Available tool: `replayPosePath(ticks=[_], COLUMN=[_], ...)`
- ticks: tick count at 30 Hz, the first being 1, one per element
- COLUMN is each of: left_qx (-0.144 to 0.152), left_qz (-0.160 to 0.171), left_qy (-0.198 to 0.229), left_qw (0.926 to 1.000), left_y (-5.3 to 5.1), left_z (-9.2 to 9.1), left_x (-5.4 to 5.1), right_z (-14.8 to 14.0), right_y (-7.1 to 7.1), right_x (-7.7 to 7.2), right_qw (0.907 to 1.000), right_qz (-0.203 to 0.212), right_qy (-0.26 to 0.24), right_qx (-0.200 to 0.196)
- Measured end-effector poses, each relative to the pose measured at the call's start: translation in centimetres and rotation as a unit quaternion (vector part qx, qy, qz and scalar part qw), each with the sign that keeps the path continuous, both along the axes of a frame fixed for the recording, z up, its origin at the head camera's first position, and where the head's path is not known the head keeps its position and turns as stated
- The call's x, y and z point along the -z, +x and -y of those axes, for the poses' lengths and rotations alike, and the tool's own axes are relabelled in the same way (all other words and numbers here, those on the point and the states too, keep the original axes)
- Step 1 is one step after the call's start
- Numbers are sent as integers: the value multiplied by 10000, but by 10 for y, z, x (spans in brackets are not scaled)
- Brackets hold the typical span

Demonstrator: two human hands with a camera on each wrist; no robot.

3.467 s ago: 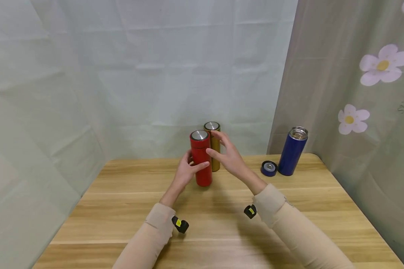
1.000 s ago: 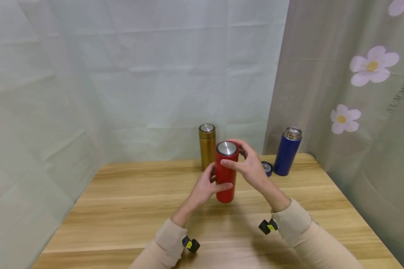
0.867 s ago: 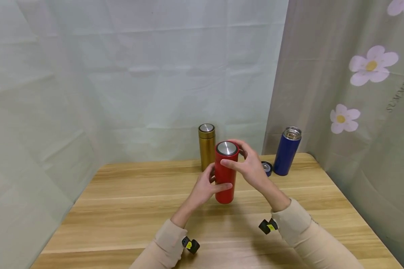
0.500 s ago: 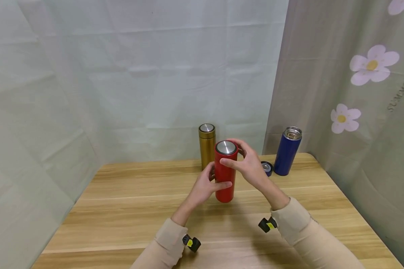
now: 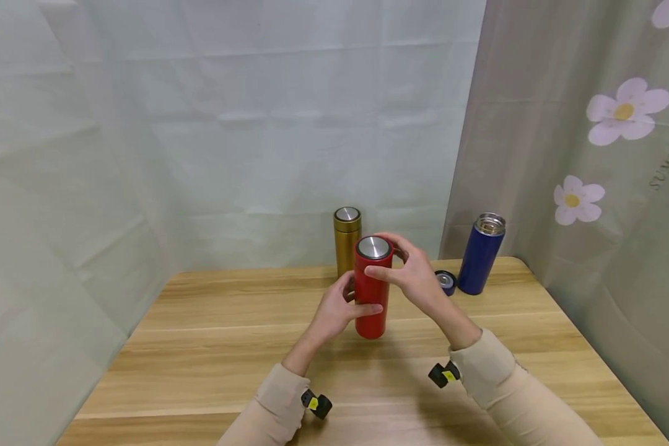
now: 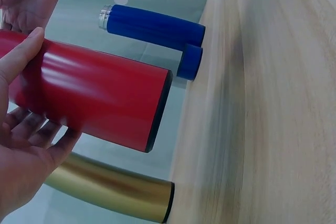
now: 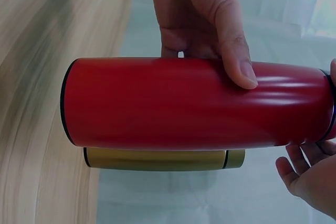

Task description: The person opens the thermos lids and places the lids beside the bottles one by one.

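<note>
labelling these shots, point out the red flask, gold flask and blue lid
Red flask (image 5: 370,292), head view, middle of its body
Gold flask (image 5: 345,249), head view, on its body
Blue lid (image 6: 190,62), left wrist view, on its side

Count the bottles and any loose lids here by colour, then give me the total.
Red: 1, the glossy red cylindrical bottle
Gold: 1, the capped gold cylindrical bottle
Blue: 2, the open blue cylindrical bottle with a silver neck and the round blue lid beside it
Total: 4
</note>
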State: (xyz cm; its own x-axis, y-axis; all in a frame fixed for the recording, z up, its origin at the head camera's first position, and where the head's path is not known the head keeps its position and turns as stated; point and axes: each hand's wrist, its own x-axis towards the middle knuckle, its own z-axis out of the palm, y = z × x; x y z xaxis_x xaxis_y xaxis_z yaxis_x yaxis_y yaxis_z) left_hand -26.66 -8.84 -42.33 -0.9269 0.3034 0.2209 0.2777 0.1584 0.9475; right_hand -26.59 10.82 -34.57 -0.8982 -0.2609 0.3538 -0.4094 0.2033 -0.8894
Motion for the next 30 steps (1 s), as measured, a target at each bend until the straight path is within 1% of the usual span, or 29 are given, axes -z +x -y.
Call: replayPosePath(ticks=[9, 14, 16, 21, 23, 26, 30], left_qx=[48, 77, 145, 491, 558, 495, 223], left_qz=[45, 79, 83, 148, 152, 114, 109], left_qy=[-90, -112, -124, -76, -43, 9, 78], left_qw=[9999, 9999, 9998, 9987, 9983, 9987, 9997], left_y=[2, 2, 2, 2, 3, 3, 3], left_z=[-1, -1, 0, 1, 0, -2, -4], left_x=[0, 0, 0, 1, 0, -1, 0], right_z=[-4, -7, -8, -15, -18, -19, -18], right_y=[0, -1, -1, -3, -4, -5, -5], right_x=[-2, -2, -2, -3, -3, -2, 2], right_qw=[10000, 9999, 9997, 9971, 9959, 9946, 9945], right_qz=[51, 134, 196, 281, 264, 276, 402], right_qy=[53, 56, -9, -139, -134, -95, -9], right_qx=[58, -16, -143, -687, -859, -999, -967])
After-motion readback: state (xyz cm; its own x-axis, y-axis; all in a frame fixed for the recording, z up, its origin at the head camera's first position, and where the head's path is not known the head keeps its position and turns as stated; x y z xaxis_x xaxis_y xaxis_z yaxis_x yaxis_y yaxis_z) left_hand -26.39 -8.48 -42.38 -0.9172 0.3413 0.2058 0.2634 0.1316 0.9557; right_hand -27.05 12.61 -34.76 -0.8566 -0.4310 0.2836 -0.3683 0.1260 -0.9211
